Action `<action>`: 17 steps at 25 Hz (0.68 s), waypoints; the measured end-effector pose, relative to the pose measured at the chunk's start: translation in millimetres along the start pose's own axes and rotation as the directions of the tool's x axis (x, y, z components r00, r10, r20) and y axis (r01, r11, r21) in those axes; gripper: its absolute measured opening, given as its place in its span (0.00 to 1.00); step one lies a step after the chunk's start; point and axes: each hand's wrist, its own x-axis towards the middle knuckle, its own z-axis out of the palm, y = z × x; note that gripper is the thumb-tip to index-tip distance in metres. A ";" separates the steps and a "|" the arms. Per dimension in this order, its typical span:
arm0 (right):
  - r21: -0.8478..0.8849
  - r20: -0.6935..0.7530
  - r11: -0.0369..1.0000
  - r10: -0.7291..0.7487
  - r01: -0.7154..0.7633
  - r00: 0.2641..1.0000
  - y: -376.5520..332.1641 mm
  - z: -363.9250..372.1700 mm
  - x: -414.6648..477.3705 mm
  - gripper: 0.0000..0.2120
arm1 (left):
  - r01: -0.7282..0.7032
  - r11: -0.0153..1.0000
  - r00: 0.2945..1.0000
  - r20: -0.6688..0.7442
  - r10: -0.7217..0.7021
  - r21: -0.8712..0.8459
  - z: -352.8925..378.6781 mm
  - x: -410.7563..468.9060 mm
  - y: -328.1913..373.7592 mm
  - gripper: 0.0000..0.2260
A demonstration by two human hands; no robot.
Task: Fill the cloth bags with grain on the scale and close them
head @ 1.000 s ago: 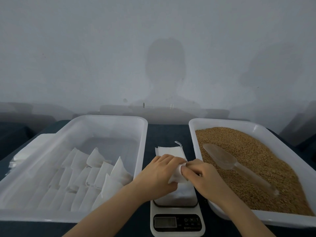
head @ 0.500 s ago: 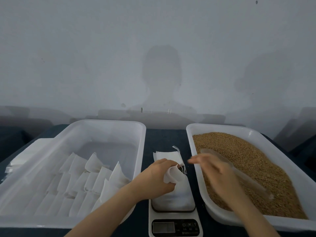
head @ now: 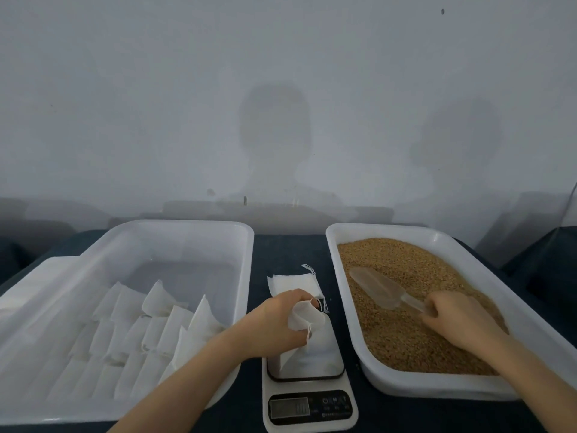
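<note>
Filling step: left hand [head: 274, 323] is pinching cloth bag [head: 304, 317] open on scale [head: 309, 398]; right hand [head: 452, 320] is gripping scoop [head: 377, 287]. Next move is likely calling for grain [head: 406, 339] carried level to the bag's mouth.

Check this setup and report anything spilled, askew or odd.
Nothing stands out. The grain sits inside its tray, with no clear spill on the table. The left hand holds a cloth bag open on the scale; the right hand grips the scoop in the grain.

Small packing stn, digi scale [head: 309, 409], grain tray [head: 421, 385], bare wall [head: 187, 89]
</note>
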 end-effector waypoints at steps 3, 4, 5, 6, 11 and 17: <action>-0.003 -0.070 1.000 0.022 -0.022 0.997 14.7 -13.4 -1.3 0.05 | 0.015 1.000 1.000 -0.004 -0.015 0.009 0.9 0.7 -2.6 0.21; -0.099 -0.111 0.995 0.004 -0.015 0.994 27.1 -20.4 -2.4 0.06 | 0.013 1.000 1.000 -0.012 -0.013 0.009 1.4 1.3 -3.3 0.21; -0.197 -0.144 0.980 -0.019 -0.010 0.989 43.3 -26.5 -2.1 0.07 | 0.012 1.000 1.000 -0.021 -0.012 0.010 1.6 1.6 -4.0 0.21; -0.252 -0.152 0.968 -0.030 -0.009 0.988 60.8 -33.5 -1.2 0.10 | 0.015 1.000 1.000 -0.027 -0.014 0.013 1.8 2.2 -4.6 0.20; -0.217 -0.051 0.976 -0.038 0.026 0.998 127.0 -52.3 7.5 0.43 | 0.037 0.999 0.999 -0.031 -0.036 0.040 3.1 4.4 -7.4 0.19; -0.418 0.014 0.894 -0.172 0.162 0.985 71.8 -40.5 -0.1 0.17 | 0.048 0.997 0.998 -0.036 -0.046 0.060 2.8 5.2 -7.8 0.19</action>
